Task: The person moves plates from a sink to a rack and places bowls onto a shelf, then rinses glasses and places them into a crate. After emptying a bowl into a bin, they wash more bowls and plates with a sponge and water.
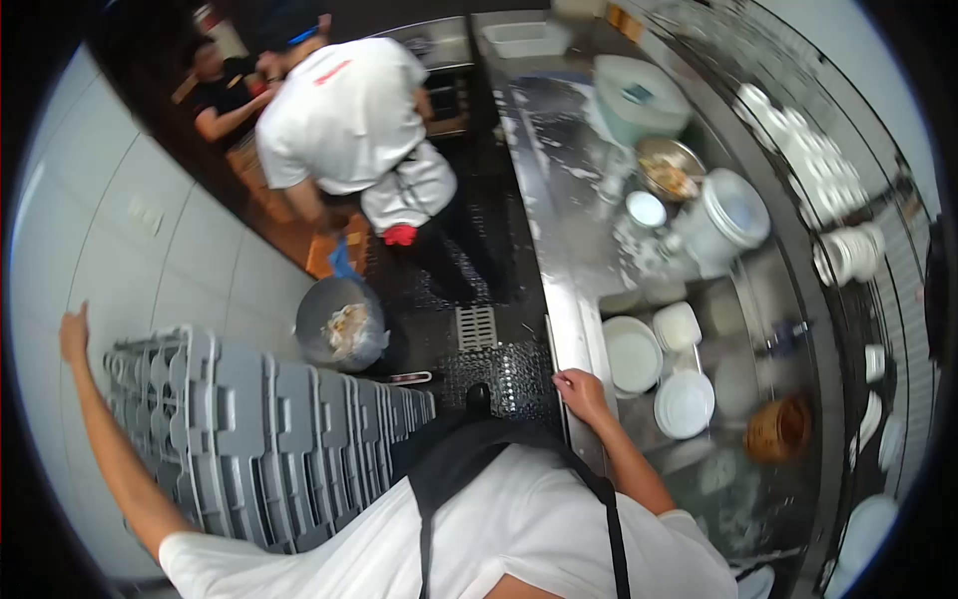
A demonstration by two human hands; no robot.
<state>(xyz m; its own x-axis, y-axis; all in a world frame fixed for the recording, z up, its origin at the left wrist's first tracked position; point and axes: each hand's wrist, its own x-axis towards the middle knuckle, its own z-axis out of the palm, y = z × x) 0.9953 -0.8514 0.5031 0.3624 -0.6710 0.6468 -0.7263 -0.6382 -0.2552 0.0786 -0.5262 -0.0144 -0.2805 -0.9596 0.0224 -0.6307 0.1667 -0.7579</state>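
Counter edge [573, 349] touching right hand [583, 392].

Can make out small red print [334, 73] across the upper back of the white T-shirt [344, 120] on a bending co-worker [399, 170], but cannot read it, too blurred; cannot read any label, brand, number or sign elsewhere either

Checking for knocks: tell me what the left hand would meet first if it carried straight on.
The left hand would most likely meet the tiled wall, though this view leaves the gap between them unclear.
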